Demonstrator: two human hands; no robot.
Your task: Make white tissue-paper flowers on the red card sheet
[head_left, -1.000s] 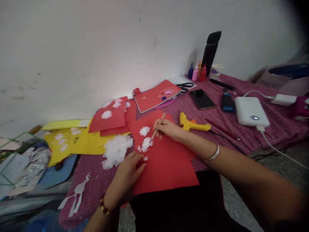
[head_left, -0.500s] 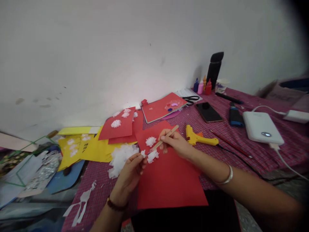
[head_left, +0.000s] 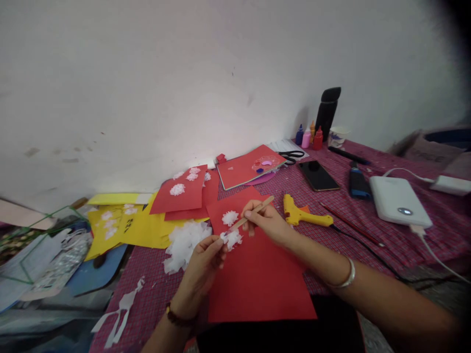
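Observation:
In the head view, my left hand [head_left: 208, 257] pinches a small white tissue paper piece [head_left: 223, 237] over the red paper sheet [head_left: 257, 289]. My right hand [head_left: 263, 219] is closed around a flat wooden stick [head_left: 253, 212], whose lower tip points down toward the tissue piece. Beneath the tip, a white paper tuft [head_left: 233, 240] sits on the red sheet, partly behind my left fingertips. A second white tuft [head_left: 230, 217] lies just above it. Left of my left hand is a pile of white tissue pieces [head_left: 186, 242].
A yellow glue gun [head_left: 307, 215] and a red pencil [head_left: 351, 224] lie right of the sheet. Farther right are a phone [head_left: 318, 175] and a white power bank [head_left: 399, 200]. Red cards with tufts [head_left: 180, 198] and yellow paper [head_left: 142, 230] lie at left. Scissors [head_left: 292, 156] are behind.
My left hand has shifted slightly right, bringing the tissue piece closer to the lower tuft and the stick's tip. My right hand still holds the stick in nearly the same place.

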